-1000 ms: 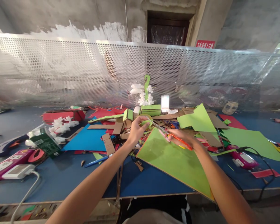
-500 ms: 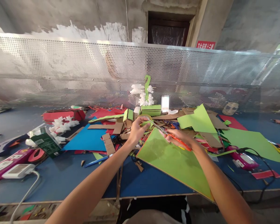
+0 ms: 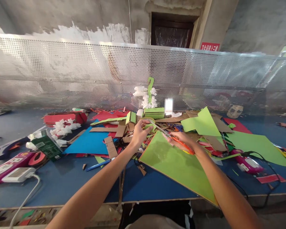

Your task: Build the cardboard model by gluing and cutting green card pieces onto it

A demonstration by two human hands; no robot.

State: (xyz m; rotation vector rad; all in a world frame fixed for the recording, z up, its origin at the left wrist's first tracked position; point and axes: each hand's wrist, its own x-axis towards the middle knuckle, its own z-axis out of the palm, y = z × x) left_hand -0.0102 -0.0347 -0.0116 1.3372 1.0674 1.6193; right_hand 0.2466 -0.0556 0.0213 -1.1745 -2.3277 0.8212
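Head view: hardly any change over the last second; my right hand (image 3: 183,140) has eased slightly left with the scissors (image 3: 164,131), while my left hand (image 3: 140,132) stays put, so the cutting work looks to be at the same spot. Right fingers curled round the orange handles; blade spread too fine to tell. Left thumb and forefinger almost together, pinching what looks like a small green piece (image 3: 153,128) at the blade tips, mid-table, just beyond the green board (image 3: 178,165); its outline is partly hidden. Materials: board flat, smooth, slightly glossy, brown along its near edge, corner past the table edge. Left: matte blue sheet (image 3: 90,140), ribbed cardboard strip (image 3: 111,147), red box (image 3: 64,118) with crinkled white bunches (image 3: 64,128) just nearer. Right: angular green paper (image 3: 202,122), lying over brown scraps. Far side: long green box (image 3: 154,113), curved green hook shape (image 3: 150,90) above it, then shiny perforated metal screen (image 3: 85,70) behind everything on the blue table (image 3: 145,187).
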